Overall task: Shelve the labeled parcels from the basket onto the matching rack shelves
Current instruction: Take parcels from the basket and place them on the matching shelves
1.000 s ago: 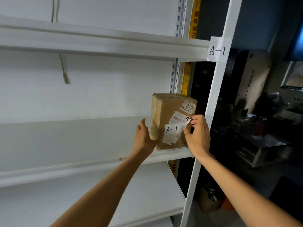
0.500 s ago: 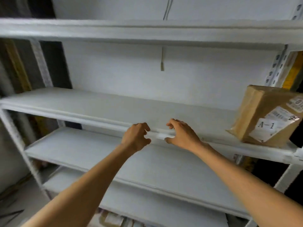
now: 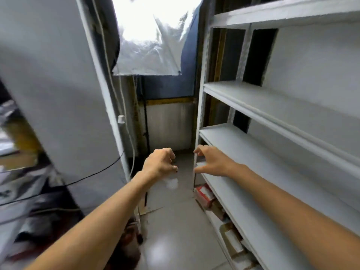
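Head view: both hands are empty and held out ahead, a little apart, over a glossy grey floor [image 3: 175, 230] in a narrow aisle. The left hand [image 3: 159, 164] hangs with its fingers loosely curled round nothing. The right hand [image 3: 212, 165] is spread and relaxed, just beside the front upright of the white metal rack [image 3: 253, 114] that runs along the right. The rack shelves in sight are bare.

No basket shows and no labelled parcel is in either hand. Low under the rack, near right, lie a small red-and-white carton [image 3: 204, 194] and some brown cardboard cartons [image 3: 232, 239] (whether these belong to the task cannot be told, and no labels can be read). A tall white panel [image 3: 58, 84] stands on the left with a thin black cable [image 3: 87, 178] trailing across it. A crinkled silver foil sheet [image 3: 148, 47] hangs bright at the far end.

Judging by those cartons, a parcel here is probably light and stiff, with taped faces that may be slick. Two flat opposite sides, one per hand, look like the safest hold, with the label turned towards the face so the shelf mark can be matched.
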A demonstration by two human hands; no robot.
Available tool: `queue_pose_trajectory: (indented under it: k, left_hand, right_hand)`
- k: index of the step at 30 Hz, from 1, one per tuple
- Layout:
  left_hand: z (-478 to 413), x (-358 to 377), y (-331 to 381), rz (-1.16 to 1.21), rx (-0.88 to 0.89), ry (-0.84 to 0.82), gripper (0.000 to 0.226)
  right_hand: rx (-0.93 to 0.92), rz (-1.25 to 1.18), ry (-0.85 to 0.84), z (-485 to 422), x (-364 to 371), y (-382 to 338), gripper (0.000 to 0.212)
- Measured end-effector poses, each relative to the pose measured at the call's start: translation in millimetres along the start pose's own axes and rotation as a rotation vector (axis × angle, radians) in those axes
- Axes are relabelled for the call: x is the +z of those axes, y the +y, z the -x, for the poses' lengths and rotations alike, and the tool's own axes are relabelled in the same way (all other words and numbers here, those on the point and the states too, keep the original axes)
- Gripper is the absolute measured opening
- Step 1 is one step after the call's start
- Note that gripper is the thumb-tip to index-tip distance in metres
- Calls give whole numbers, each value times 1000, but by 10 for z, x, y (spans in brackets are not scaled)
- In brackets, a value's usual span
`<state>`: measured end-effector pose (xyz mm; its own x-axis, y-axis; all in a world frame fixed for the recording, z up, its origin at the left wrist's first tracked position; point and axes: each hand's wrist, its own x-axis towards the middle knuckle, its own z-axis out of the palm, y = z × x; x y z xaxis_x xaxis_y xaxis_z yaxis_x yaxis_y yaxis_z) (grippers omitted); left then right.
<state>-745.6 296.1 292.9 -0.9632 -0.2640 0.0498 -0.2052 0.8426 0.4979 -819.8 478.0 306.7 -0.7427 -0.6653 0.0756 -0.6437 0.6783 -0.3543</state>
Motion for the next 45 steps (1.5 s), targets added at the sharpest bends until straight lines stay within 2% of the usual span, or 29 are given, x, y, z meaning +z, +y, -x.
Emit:
queue_pose_trajectory:
  k: [2, 4, 6, 10, 16, 21, 26, 35, 45]
  left_hand:
    - [260, -186, -417, -17, -119, 41, 34]
    - [942, -475, -1045, -3, -391, 177, 33]
    - [1295, -525, -1363, -5, -512, 258, 34]
    - [1619, -560, -1446, -39, -548, 231, 35]
    - [3488, -694, -1816, -34, -965, 417, 34]
    - [4798, -644, -1769, -46, -1255, 533, 35]
    - [5614, -632, -1862, -16, -1436, 631, 38]
    - [6441, -869, -2537, 75, -1553, 724, 42]
    - [7138, -812, -3223, 177, -1648, 683, 43]
  right_hand:
    - [-126, -21, -65, -242, 192, -350, 63]
    - [-368, -30, -233, -471, 518, -1162, 64]
    - [-498, -14, -318, -485, 649, -1554, 63]
    - [-589, -33, -299, -549, 864, -1814, 62]
    - [-1021, -37, -554, 83, 1631, -3289, 57]
    - [-1258, -60, -719, 869, 2071, -4134, 60]
    - [-1366, -80, -752, 1309, 2353, -4776, 56]
    - [-1448, -50, -813, 1725, 2815, -5804, 55]
    - [-1461, 61, -854, 1957, 3547, -6603, 51]
